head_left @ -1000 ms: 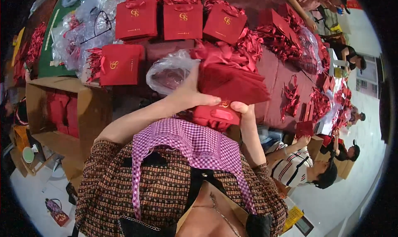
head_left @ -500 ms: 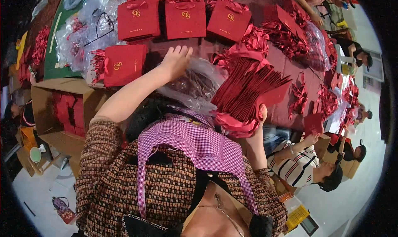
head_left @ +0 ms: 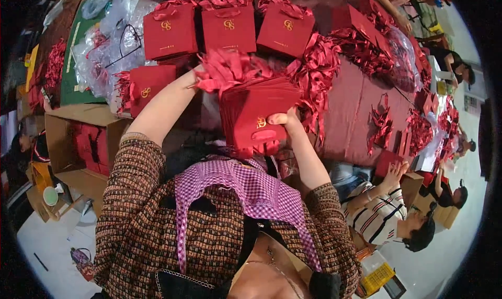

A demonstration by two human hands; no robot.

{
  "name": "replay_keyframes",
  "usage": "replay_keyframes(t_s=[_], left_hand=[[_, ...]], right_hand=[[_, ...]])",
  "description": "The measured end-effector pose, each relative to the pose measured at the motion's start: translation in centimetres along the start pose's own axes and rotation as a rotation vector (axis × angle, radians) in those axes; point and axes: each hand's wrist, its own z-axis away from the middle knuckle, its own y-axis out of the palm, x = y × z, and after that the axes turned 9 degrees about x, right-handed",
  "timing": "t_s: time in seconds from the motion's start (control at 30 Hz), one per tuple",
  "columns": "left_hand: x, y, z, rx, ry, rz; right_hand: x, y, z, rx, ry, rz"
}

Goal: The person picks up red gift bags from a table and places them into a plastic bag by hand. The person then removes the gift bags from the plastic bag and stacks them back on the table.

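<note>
A thick stack of red paper gift bags [head_left: 256,108] with gold print and ribbon handles is in front of my chest. My right hand [head_left: 286,120] grips its right side, with the thumb lying across the front bag. Loose ribbons [head_left: 230,71] spill over the top of the stack and are blurred. My left forearm [head_left: 170,103] reaches up to the stack's far left corner. The fingers of that hand are hidden behind the ribbons, so their hold cannot be made out.
Three bag stacks [head_left: 228,29] line the table's far side; another stack [head_left: 151,84] lies left. Clear plastic [head_left: 117,53] covers the green surface. An open cardboard box [head_left: 86,116] holding red bags is at the left. A co-worker in a striped shirt [head_left: 379,212] works at the right.
The bag stack has swung left and turned its front bag towards me. My left hand has moved off the crumpled plastic bag to behind the stack's ribbons.
</note>
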Motion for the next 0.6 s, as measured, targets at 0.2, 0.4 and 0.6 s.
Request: replay_keyframes(t_s=[0.2, 0.4, 0.6], left_hand=[[-0.9, -1.2, -2.9, 0.073, -0.579, -0.279], [-2.3, -0.3, -3.8, -0.148, -0.396, -0.743], [-3.2, -0.9, 0.6, -0.288, -0.298, -0.899]], right_hand=[[5.8, 6.2, 2.5, 0.105, 0.088, 0.305], [7.0, 7.2, 1.9, 0.052, 0.174, 0.405], [5.2, 4.1, 1.1, -0.015, 0.122, 0.375]])
